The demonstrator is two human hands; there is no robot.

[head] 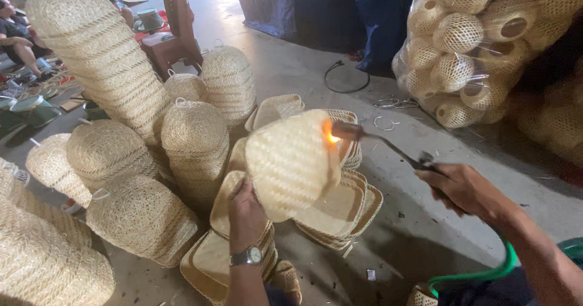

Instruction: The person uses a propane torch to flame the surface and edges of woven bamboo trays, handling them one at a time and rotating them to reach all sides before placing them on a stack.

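Head-worn view, down, near hands (340,202)

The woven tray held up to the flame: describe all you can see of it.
The tray is pale, tightly woven from flat straw-like strips, squarish with rounded corners. It is tilted on edge, its back facing the camera. The left hand grips its lower edge. The torch, in the right hand, plays a flame on its upper right rim.

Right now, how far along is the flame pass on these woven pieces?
Done: cannot tell which stacks are finished. In hand: left hand holds a woven basket while the right hand plays the torch flame on its rim. Left: trays stacked beneath, if untreated.
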